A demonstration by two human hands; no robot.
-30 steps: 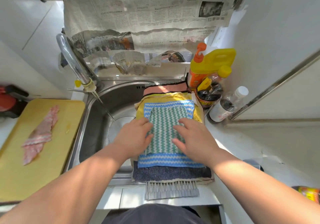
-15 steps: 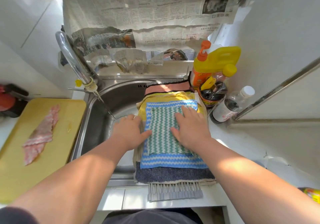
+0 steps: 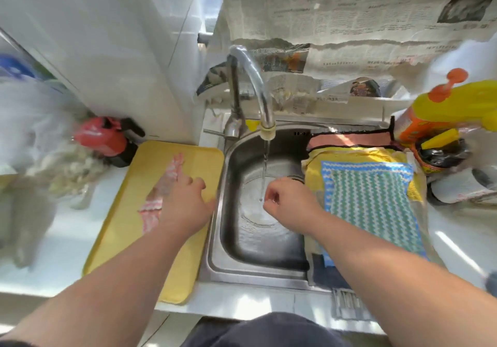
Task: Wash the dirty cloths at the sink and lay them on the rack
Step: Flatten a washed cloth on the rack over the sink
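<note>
Tabletop [image 3: 457, 239]: white, with the sink set into it.
Sink [image 3: 255, 255]: steel basin, its right side spanned by the rack.
Yellow board [image 3: 129, 212]: lies flat just left of the sink.
Cloth stack [image 3: 371, 201]: a blue-green zigzag cloth on top, with yellow, pink and dark blue ones under it, all spread on the rack [image 3: 347, 303].
Faucet [image 3: 258, 86]: its spout is over the basin and a thin stream of water is running.
Left hand [image 3: 185, 207]: over the board, fingers stretched out and holding nothing.
Right hand [image 3: 293, 207]: in the basin beside the stream, just left of the stack, fingers loosely curled and empty.
Striped cloth [image 3: 169, 174]: pink and white, lengthwise on the board. The left fingertips are at its right edge, perhaps touching it, though blur hides the contact.
</note>
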